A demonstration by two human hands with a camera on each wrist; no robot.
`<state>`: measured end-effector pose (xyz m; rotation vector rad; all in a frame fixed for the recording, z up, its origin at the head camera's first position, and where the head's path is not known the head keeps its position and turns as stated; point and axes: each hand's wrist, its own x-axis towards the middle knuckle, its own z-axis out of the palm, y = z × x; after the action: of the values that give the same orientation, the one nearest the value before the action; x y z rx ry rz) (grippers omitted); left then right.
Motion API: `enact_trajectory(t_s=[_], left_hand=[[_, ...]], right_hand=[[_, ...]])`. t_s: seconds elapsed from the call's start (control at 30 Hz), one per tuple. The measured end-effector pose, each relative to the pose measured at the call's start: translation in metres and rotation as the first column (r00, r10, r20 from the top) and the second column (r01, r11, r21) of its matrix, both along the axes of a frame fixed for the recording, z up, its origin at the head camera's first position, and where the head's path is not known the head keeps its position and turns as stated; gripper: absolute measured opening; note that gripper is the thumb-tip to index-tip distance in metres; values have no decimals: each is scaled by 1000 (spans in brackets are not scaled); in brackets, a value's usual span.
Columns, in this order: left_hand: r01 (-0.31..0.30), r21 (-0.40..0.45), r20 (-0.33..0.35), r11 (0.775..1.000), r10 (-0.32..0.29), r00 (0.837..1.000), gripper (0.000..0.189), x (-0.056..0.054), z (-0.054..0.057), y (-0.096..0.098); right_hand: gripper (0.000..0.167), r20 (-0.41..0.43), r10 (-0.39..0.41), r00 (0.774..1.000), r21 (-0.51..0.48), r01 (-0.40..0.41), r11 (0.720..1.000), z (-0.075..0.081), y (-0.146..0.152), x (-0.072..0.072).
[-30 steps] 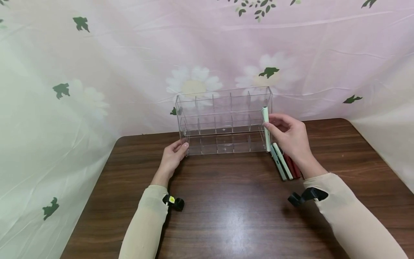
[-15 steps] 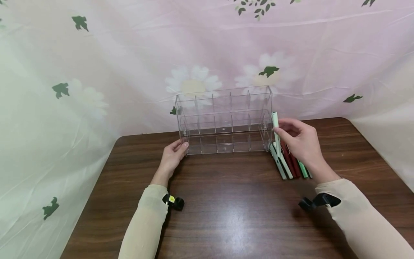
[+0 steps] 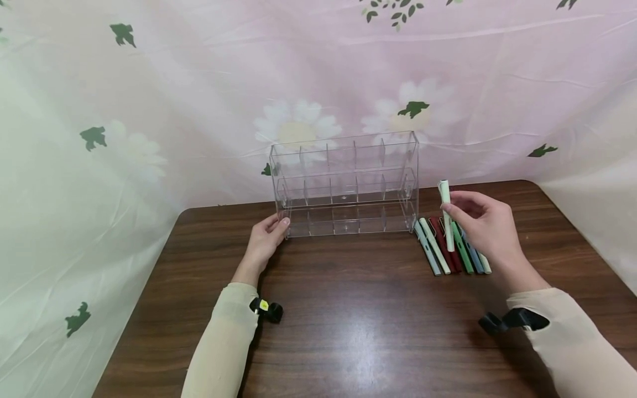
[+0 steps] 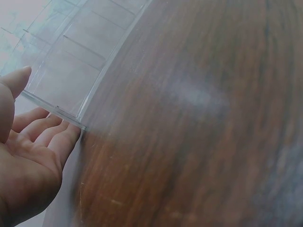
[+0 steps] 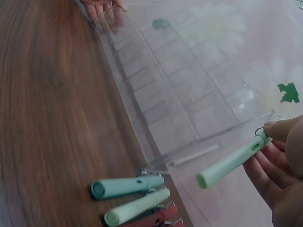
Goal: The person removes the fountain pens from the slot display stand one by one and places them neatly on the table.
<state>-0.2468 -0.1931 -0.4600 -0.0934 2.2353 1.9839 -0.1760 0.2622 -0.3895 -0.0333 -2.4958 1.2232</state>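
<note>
A pale green pen [image 3: 446, 215] with a clip stands nearly upright between the thumb and fingers of my right hand [image 3: 490, 229], above a row of pens. The right wrist view shows its barrel end [image 5: 202, 180] pointing away from the hand. My left hand [image 3: 266, 240] holds the lower left corner of a clear, tiered organizer [image 3: 345, 228], thumb on the front and fingers behind its side. In the left wrist view that organizer [image 4: 71, 71] shows dividers in its compartments, and my left thumb [image 4: 18, 80] lies at its edge.
Right of the organizer lie several pens side by side: a grey-blue pen [image 3: 429, 251], a pale green one, dark red ones, a green pen [image 3: 463, 251], a blue one and another pale one. A flowered cloth [image 3: 199, 110] hangs behind the wooden table [image 3: 323, 309].
My right hand has carried the pale green pen rightward and slightly down, from the organizer's right edge to over the pen row. More lying pens show. My left hand has stayed put.
</note>
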Motion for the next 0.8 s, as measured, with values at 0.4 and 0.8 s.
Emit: enact_trajectory(t_s=[0.4, 0.8], left_hand=[[8, -30, 2, 1000, -7, 1000, 64, 1, 0, -1], [9, -24, -1, 1000, -9, 1000, 64, 0, 0, -2]], right_hand=[[40, 54, -34, 998, 8, 34, 999, -13, 27, 8], [45, 93, -102, 990, 86, 94, 992, -27, 54, 19]])
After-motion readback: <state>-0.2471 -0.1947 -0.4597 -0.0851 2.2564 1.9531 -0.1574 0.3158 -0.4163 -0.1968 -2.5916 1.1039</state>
